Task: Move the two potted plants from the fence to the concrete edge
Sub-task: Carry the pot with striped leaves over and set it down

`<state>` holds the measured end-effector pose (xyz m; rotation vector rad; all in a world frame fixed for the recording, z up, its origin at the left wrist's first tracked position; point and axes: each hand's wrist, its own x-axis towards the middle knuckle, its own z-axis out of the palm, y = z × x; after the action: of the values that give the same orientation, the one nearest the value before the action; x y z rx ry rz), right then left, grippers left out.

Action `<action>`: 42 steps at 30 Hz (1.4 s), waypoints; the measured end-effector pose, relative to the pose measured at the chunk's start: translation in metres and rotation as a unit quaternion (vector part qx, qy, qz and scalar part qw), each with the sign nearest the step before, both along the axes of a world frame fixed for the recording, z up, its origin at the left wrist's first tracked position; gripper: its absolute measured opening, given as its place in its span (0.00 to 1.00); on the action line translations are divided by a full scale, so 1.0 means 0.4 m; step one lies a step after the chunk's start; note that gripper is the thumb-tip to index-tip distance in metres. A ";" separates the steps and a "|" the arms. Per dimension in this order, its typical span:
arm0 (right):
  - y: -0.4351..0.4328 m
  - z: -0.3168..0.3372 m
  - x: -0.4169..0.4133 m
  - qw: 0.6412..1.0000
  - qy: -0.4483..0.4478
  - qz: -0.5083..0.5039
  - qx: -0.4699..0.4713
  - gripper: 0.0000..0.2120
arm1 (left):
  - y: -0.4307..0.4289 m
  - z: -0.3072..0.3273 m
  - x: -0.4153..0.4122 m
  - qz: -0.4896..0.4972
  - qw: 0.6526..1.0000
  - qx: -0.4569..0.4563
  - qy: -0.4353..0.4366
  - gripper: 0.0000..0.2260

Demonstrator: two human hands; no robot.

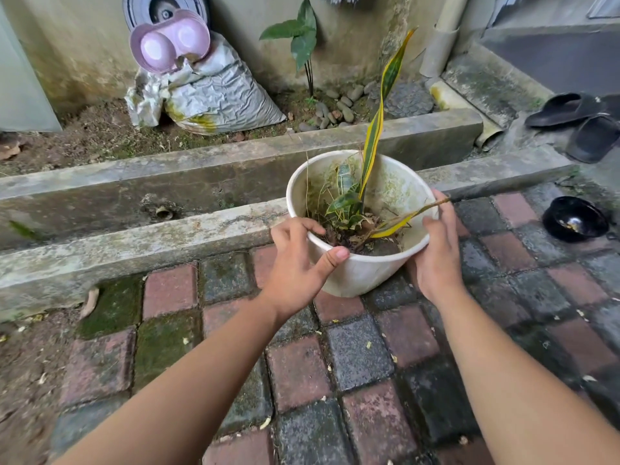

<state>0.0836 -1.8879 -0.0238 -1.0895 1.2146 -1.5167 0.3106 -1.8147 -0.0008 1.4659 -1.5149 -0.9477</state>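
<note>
A long concrete edge (141, 239) runs from near left to far right, with a drainage channel (117, 199) behind it and a second kerb (235, 152) farther back. The brick paving (335, 364) in front lies open; a black bowl (574, 219) sits near right and black sandals (580, 122) far right. The white pot (362, 273) is tilted toward the camera, its far rim over the concrete edge; whether its base rests on the paving I cannot tell. It is stained and greenish inside and holds a snake plant (375, 135) with yellow-edged leaves, one drooping right. The left hand (298, 263) grips the near-left rim, fingers curled inside, thumb outside. The right hand (436, 250) lies flat against the pot's right wall. No writing is readable.
</note>
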 end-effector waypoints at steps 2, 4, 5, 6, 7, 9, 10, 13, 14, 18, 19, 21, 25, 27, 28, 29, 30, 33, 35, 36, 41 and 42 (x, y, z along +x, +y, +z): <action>-0.016 0.008 -0.017 1.000 -0.006 0.027 0.008 0.25 | -0.002 0.004 -0.017 0.008 1.000 -0.004 0.008 0.20; -0.020 0.010 -0.025 0.999 -0.013 0.040 0.016 0.24 | -0.002 0.007 -0.026 0.013 1.000 -0.005 0.019 0.17; -0.019 0.012 -0.025 0.999 -0.011 0.046 0.019 0.23 | -0.001 0.007 -0.027 0.016 1.000 -0.005 0.022 0.16; -0.019 0.012 -0.025 0.998 -0.006 0.052 0.021 0.22 | 0.000 0.005 -0.029 0.020 0.999 -0.007 0.025 0.15; -0.021 0.006 -0.028 0.998 0.001 0.055 0.022 0.21 | 0.000 0.001 -0.029 0.025 0.999 -0.009 0.027 0.15; -0.030 -0.011 -0.042 0.998 0.010 0.051 0.022 0.21 | 0.000 -0.005 -0.031 0.034 0.999 -0.016 0.039 0.15; -0.036 -0.021 -0.049 0.998 0.015 0.050 0.022 0.21 | 0.001 -0.006 -0.032 0.039 0.998 -0.018 0.044 0.16; -0.043 -0.043 -0.054 0.997 0.045 0.054 0.032 0.23 | 0.008 -0.010 -0.033 0.042 0.998 -0.022 0.045 0.19; -0.042 -0.048 -0.055 0.997 0.049 0.049 0.035 0.24 | 0.012 -0.011 -0.032 0.037 0.998 -0.030 0.045 0.19; -0.039 -0.042 -0.048 0.996 0.064 0.036 0.059 0.29 | 0.009 -0.024 -0.034 0.034 0.997 -0.049 0.042 0.15; -0.042 -0.035 -0.047 0.996 0.061 0.040 0.056 0.27 | 0.006 -0.027 -0.037 0.039 0.997 -0.048 0.043 0.13; -0.038 -0.022 -0.047 0.996 0.054 0.055 0.045 0.23 | 0.006 -0.024 -0.042 0.051 0.996 -0.049 0.045 0.12; -0.006 0.071 -0.052 0.981 0.149 0.093 0.088 0.22 | 0.024 0.027 -0.037 0.038 0.998 0.031 0.029 0.13; 0.016 0.131 -0.072 0.955 0.225 0.142 0.131 0.24 | 0.046 0.093 -0.025 0.019 0.993 0.113 -0.008 0.19; 0.029 0.167 -0.087 0.942 0.253 0.152 0.161 0.25 | 0.063 0.135 -0.014 0.014 0.989 0.144 -0.029 0.26; 0.046 0.212 -0.105 0.932 0.276 0.141 0.188 0.26 | 0.084 0.185 -0.001 0.013 0.984 0.168 -0.051 0.35; 0.072 0.264 -0.121 0.925 0.298 0.112 0.206 0.27 | 0.105 0.247 0.014 0.012 0.979 0.186 -0.077 0.42; 0.181 0.454 -0.162 0.906 0.346 0.086 0.229 0.25 | 0.173 0.461 0.071 0.005 0.972 0.228 -0.065 0.44; 0.260 0.594 -0.183 0.892 0.366 0.132 0.228 0.25 | 0.240 0.616 0.093 -0.009 0.967 0.253 -0.038 0.40; 0.299 0.674 -0.194 0.891 0.368 0.145 0.223 0.25 | 0.270 0.703 0.096 -0.005 0.966 0.257 -0.038 0.39; 0.450 1.152 -0.239 0.891 0.375 0.161 0.196 0.24 | 0.393 1.224 0.044 -0.005 0.963 0.268 -0.015 0.32; 0.482 1.243 -0.240 0.892 0.374 0.165 0.192 0.24 | 0.417 1.319 0.027 0.002 0.962 0.272 0.003 0.26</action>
<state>-0.0125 -1.6953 0.4733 -1.5623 1.6395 -0.5433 0.3216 -1.6479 0.5269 1.8361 -1.2992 -1.4412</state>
